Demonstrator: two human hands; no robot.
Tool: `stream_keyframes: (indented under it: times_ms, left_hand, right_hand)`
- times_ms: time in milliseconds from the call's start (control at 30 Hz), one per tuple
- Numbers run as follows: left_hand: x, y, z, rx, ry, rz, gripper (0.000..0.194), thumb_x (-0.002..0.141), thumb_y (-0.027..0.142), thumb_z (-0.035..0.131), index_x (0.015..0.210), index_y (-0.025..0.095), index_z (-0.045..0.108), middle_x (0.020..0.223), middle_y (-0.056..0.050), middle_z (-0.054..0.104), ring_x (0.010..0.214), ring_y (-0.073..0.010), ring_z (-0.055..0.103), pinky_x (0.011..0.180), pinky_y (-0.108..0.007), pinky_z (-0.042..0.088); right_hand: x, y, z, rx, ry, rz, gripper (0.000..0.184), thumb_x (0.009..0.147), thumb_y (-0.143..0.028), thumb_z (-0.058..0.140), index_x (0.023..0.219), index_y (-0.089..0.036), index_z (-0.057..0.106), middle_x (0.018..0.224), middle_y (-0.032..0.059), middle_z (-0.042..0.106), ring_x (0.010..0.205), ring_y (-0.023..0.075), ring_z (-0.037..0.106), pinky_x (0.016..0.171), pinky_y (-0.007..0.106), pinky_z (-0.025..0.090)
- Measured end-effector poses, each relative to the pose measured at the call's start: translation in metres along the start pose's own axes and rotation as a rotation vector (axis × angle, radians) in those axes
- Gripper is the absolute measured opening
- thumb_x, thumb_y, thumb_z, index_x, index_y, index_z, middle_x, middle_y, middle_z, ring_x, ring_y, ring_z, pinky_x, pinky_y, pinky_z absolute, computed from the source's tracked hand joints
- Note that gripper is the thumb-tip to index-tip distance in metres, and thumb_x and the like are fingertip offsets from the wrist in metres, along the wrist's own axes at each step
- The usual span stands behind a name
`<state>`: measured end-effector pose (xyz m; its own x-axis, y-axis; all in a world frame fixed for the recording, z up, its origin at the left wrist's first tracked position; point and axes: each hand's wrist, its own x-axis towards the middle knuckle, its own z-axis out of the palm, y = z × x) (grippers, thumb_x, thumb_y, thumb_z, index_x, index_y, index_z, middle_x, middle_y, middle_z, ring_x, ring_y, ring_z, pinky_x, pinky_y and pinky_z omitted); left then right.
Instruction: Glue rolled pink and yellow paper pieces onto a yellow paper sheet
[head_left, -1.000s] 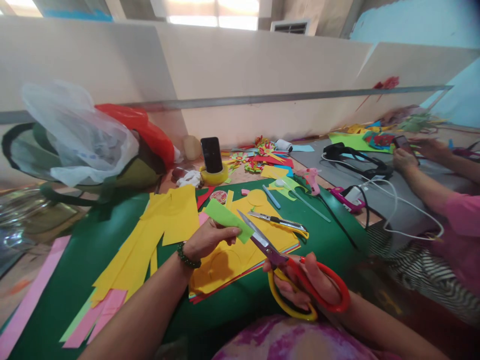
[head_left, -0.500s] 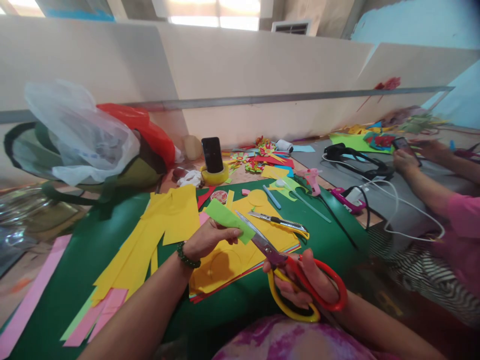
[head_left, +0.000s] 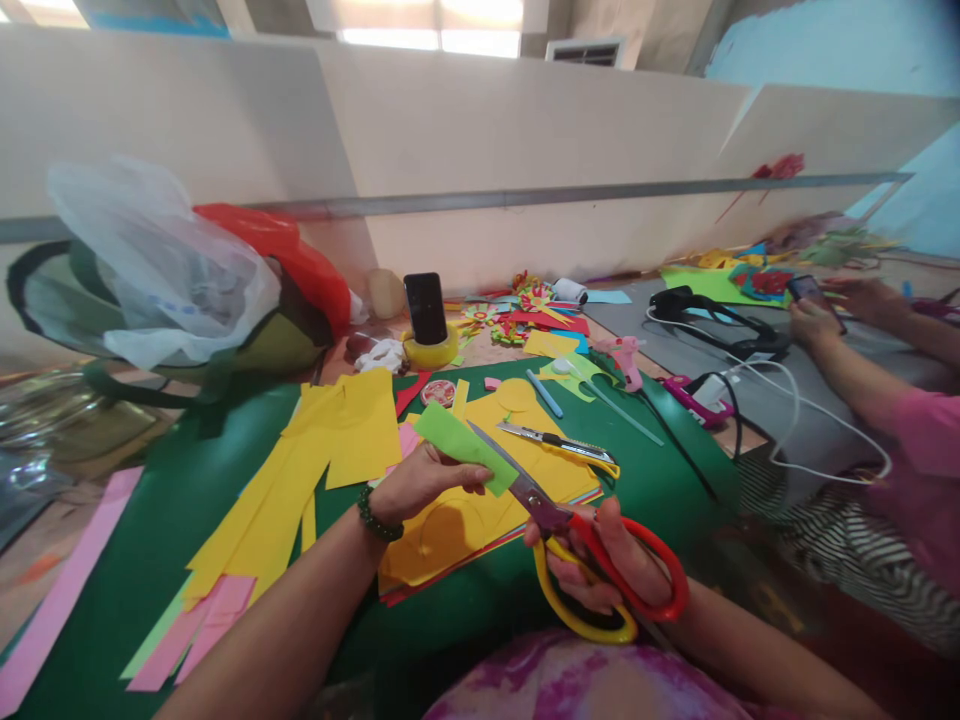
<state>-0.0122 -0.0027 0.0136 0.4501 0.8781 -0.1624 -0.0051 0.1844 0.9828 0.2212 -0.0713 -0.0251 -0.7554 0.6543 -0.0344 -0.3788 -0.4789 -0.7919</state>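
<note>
Between the thumb and fingers of my left hand is a light green paper strip, tilted down to the right. My right hand grips a pair of scissors by its handles, one loop red and the other yellow. The scissor blades lie along the strip's right part, pointing up and left; whether they bite into the paper I cannot tell. Beneath both hands is a stack of yellow and other coloured paper, with drawn circles on the top sheet. A utility knife rests on the stack behind the scissors.
A green mat covers the table. Yellow strips lie left, with pink ones below. Behind stand a phone, a tape roll and a pink glue gun. Bags fill the back left. Another person's hands hold a phone.
The green strip and my left hand have shifted very slightly right and down. The scissors have barely moved. Both hands keep their hold.
</note>
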Motion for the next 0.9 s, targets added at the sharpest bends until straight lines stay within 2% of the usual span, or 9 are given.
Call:
stream_keyframes:
  times_ms: [200, 367, 500, 667, 900]
  left_hand:
    - [-0.0013, 0.0004, 0.002, 0.024, -0.072, -0.018, 0.028, 0.055, 0.038, 0.086, 0.063, 0.015, 0.073, 0.062, -0.004, 0.07, 0.059, -0.0139, 0.062, 0.061, -0.024, 0.051]
    - [-0.0013, -0.0019, 0.0033, 0.051, -0.113, -0.014, 0.03, 0.057, 0.041, 0.085, 0.069, 0.015, 0.075, 0.068, -0.005, 0.072, 0.064, -0.0153, 0.063, 0.066, -0.026, 0.053]
    - [-0.0013, -0.0032, 0.0044, 0.059, -0.155, -0.009, 0.031, 0.059, 0.04, 0.084, 0.076, 0.015, 0.075, 0.074, -0.005, 0.074, 0.071, -0.0174, 0.065, 0.07, -0.028, 0.054]
    - [-0.0015, -0.004, 0.0058, 0.108, -0.207, 0.039, 0.03, 0.063, 0.038, 0.082, 0.081, 0.015, 0.074, 0.081, -0.005, 0.074, 0.075, -0.017, 0.065, 0.072, -0.026, 0.054]
    - [-0.0018, -0.0046, 0.0065, 0.185, -0.24, 0.05, 0.029, 0.066, 0.038, 0.078, 0.083, 0.015, 0.073, 0.084, -0.004, 0.074, 0.078, -0.0168, 0.064, 0.075, -0.026, 0.053]
  right_hand:
    - [0.003, -0.0007, 0.0011, 0.02, -0.027, -0.008, 0.081, 0.07, -0.084, 0.047, 0.104, -0.014, 0.065, 0.063, -0.005, 0.046, 0.035, 0.0005, 0.031, 0.033, 0.015, 0.027]
    - [0.0057, -0.0011, 0.0028, 0.027, -0.036, -0.007, 0.077, 0.071, -0.084, 0.045, 0.102, -0.017, 0.066, 0.062, -0.0055, 0.045, 0.033, -0.0001, 0.028, 0.032, 0.014, 0.03]
    - [0.0061, -0.0014, 0.0042, 0.004, -0.048, -0.026, 0.071, 0.072, -0.082, 0.045, 0.1, -0.021, 0.069, 0.061, -0.0056, 0.044, 0.032, -0.0004, 0.026, 0.031, 0.013, 0.028]
    - [0.0081, -0.0011, 0.005, 0.017, -0.059, -0.03, 0.076, 0.069, -0.085, 0.043, 0.102, -0.023, 0.071, 0.062, -0.0048, 0.044, 0.033, 0.0005, 0.03, 0.033, 0.013, 0.029]
    - [0.0084, 0.0012, 0.0019, 0.004, -0.057, -0.015, 0.074, 0.071, -0.084, 0.043, 0.102, -0.024, 0.071, 0.061, -0.0055, 0.043, 0.032, 0.0002, 0.026, 0.032, 0.014, 0.029]
